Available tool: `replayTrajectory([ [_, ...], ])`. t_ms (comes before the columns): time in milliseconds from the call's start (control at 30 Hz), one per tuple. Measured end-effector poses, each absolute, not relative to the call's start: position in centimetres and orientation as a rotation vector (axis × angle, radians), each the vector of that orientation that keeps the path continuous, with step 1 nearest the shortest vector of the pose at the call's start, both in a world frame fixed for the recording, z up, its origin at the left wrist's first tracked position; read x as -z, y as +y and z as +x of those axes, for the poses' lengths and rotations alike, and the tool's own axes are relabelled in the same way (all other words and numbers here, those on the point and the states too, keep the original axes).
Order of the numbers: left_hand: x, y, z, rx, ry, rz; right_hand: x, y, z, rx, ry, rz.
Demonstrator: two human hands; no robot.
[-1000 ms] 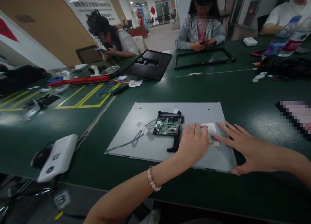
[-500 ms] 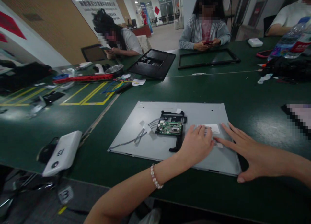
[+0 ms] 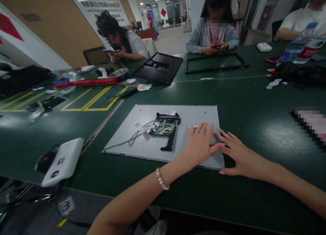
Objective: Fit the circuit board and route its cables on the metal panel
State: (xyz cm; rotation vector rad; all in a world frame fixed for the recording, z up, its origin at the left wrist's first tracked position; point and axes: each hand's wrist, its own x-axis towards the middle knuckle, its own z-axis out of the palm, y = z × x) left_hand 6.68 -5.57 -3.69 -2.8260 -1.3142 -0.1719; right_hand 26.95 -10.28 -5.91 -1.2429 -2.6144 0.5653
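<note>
A grey metal panel (image 3: pixel 142 116) lies flat on the green table (image 3: pixel 254 102). A small green circuit board (image 3: pixel 163 127) in a black bracket sits near its middle, with grey cables (image 3: pixel 139 133) taped to its left. My left hand (image 3: pixel 200 143), with a bead bracelet on the wrist, rests flat on the panel's right part, fingers stretched over a white label. My right hand (image 3: pixel 239 153) lies flat at the panel's right front corner, fingers spread, thumb on the table.
A white device (image 3: pixel 63 162) lies at the front left. A black back cover (image 3: pixel 159 66) and a black frame (image 3: pixel 215 61) lie farther back. Three people sit across the table. Bottles (image 3: pixel 300 46) and a black bag (image 3: pixel 300 73) stand at the right.
The panel now lies further left on the table, with both hands still flat on its right end. My right hand has drawn closer to my left hand.
</note>
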Motion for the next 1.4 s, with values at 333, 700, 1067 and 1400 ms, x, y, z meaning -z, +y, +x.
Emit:
replayTrajectory([
  [333, 3.1, -2.6, 4.5, 0.109, -1.488, -2.835, 5.9, -7.6, 23.6, -0.671, -2.653, -1.214],
  [700, 2.8, -0.2, 3.0, 0.232, -1.635, -2.534, 4.6, -5.3, 17.1, -0.619, -2.715, -1.17],
  [1067, 1.8, 2.5, -0.1, 0.288, -1.744, -2.325, 4.8, -5.6, 17.4, -0.616, -2.688, -1.185],
  [1400, 1.8, 6.3, -6.4, 0.188, -2.232, -2.007, 5.0, -5.5, 17.6, -0.634, -2.688, -1.202],
])
